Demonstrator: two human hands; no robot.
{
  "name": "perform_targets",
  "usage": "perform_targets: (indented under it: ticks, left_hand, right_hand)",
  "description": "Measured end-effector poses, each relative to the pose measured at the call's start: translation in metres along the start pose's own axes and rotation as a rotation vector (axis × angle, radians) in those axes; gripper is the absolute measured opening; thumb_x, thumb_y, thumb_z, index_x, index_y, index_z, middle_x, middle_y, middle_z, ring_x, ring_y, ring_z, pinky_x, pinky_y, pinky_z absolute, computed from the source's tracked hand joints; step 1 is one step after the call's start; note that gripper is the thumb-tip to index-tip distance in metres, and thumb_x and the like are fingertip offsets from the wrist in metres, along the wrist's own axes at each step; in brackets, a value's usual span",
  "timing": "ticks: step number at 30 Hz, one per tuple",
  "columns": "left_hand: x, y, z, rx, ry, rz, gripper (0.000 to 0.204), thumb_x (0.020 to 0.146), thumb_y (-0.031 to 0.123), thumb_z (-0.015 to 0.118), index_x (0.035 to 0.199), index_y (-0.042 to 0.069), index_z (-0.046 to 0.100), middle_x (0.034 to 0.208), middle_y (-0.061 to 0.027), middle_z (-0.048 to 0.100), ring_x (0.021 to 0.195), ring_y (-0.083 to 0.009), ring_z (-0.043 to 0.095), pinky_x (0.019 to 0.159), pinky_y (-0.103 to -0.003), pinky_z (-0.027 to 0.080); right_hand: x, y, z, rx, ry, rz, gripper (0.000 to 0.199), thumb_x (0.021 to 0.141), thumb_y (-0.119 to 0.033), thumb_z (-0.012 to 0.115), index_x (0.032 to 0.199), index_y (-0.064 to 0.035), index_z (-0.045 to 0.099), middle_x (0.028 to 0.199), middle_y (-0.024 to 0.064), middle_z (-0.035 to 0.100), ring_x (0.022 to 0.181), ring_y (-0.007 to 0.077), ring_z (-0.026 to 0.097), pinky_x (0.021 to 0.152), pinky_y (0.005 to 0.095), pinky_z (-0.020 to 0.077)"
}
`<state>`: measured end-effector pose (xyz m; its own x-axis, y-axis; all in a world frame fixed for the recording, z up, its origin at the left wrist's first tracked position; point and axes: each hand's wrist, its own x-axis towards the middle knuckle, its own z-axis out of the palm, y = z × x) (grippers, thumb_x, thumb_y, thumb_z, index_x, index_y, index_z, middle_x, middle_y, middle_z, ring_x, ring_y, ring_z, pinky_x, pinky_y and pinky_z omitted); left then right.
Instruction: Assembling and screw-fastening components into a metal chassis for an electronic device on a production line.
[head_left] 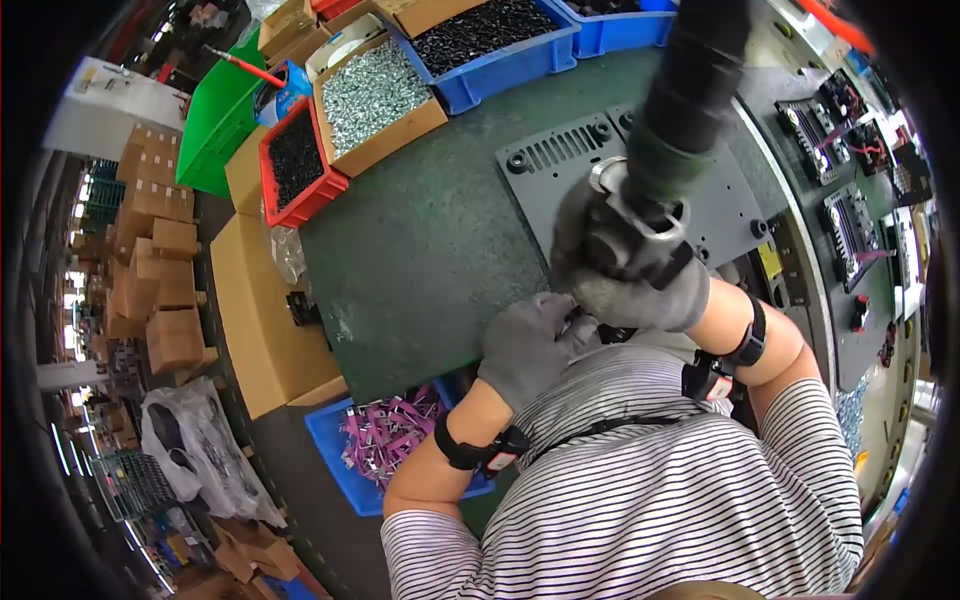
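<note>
the right hand point(625, 270), in a grey work glove, was closed around the grip of a power screwdriver point(680, 110), a thick black tool whose body rose up and away toward the top of the view while its metal collar sat just above the knuckles. the tool's tip was hidden beneath the hand. the left hand point(530, 340), also gloved in grey, was held just beside and below the right one, its fingers curled at the near edge of a dark grey metal plate point(560, 160); whether anything was pinched in it could not be told. black straps were worn on both wrists.

the plate, slotted along its far edge and fitted with round black bosses at the corners, lay flat on a green work mat point(420, 250), partly covered by the right hand and the tool. beyond the mat, a cardboard box of silver screws point(372, 95) was set between a red bin of black parts point(297, 160) and a blue bin of black parts point(485, 35). near the left forearm, below the mat's edge, a blue tray of purple pieces point(385, 435) was seen. to the right, black assemblies point(850, 215) were lined along a bench.
</note>
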<state>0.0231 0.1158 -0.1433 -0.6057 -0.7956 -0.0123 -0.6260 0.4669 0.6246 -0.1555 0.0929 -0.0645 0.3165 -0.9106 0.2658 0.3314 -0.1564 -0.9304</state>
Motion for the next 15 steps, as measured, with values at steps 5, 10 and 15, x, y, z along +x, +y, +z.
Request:
perform_targets:
  ticks: [5,10,15]
  left_hand:
    - [0.036,-0.027,-0.023,-0.193,-0.001,0.324,0.032,0.094,0.033,0.063,0.104,0.002,0.068,0.085,-0.0042,0.065,0.079,-0.0218,0.064,0.069,-0.036,0.052]
    - [0.085,-0.071,-0.123,-0.88,0.082,-0.238,0.034,0.097,0.031,0.059,0.112,0.001,0.065,0.068,0.0048,0.05,0.058,-0.0067,0.046,0.052,-0.023,0.039]
    - [0.164,-0.125,-0.197,-0.86,0.368,-0.302,0.061,0.099,0.05,0.047,0.127,-0.003,0.057,0.087,-0.0045,0.059,0.067,-0.0094,0.048,0.063,-0.028,0.043]
  right_hand:
    - [-0.005,-0.012,-0.002,0.0,-0.033,0.021,0.053,0.077,0.005,0.067,0.126,-0.0046,0.051,0.096,0.001,0.056,0.09,0.0091,0.055,0.08,0.0249,0.0483]
    - [-0.022,-0.045,-0.009,0.165,0.329,0.025,0.044,0.067,-0.007,0.073,0.104,-0.0051,0.048,0.083,0.0064,0.055,0.073,0.0195,0.064,0.064,0.0328,0.0561]
    - [-0.039,-0.049,-0.017,0.282,0.58,-0.051,0.053,0.068,-0.021,0.073,0.113,-0.0074,0.05,0.092,0.0055,0.054,0.074,0.0193,0.06,0.066,0.035,0.0536]
